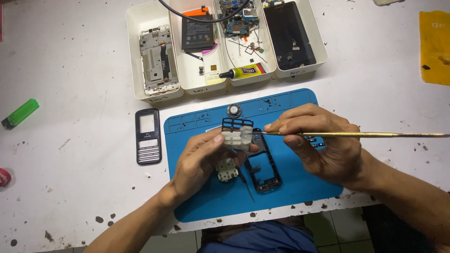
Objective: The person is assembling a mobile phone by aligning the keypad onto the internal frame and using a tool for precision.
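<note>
Far left: green lighter [20,113] lying on the white table [70,178], with a red object [3,177] cut off at the edge below it.
Left of mat: black phone front cover [147,136], flat on the table, just beside the blue work mat [290,187].
Left hand [201,161]: closed around a white translucent keypad [236,138] set in a black frame, thumb on top, fingers underneath — raised above the mat.
Under the left hand: small metal-and-white phone part [227,169] and a thin dark screwdriver [246,185] resting on the mat.
Mat centre: black phone mid-frame [262,171], lying flat, partly hidden by the raised keypad.
Above the keypad: round speaker [233,110] on the mat's upper edge.
Right hand [323,145]: pinching a long brass-coloured tool [365,135] like a pen — tip touching the right edge of the keypad, handle running out to the right.
Behind, left to right: four white trays [136,56] side by side, holding a metal phone chassis [159,58], a black battery [198,30], circuit boards [239,23] with a glue tube [243,71], and a black phone back [290,35].
Far right: yellow item [435,47] on the table.
</note>
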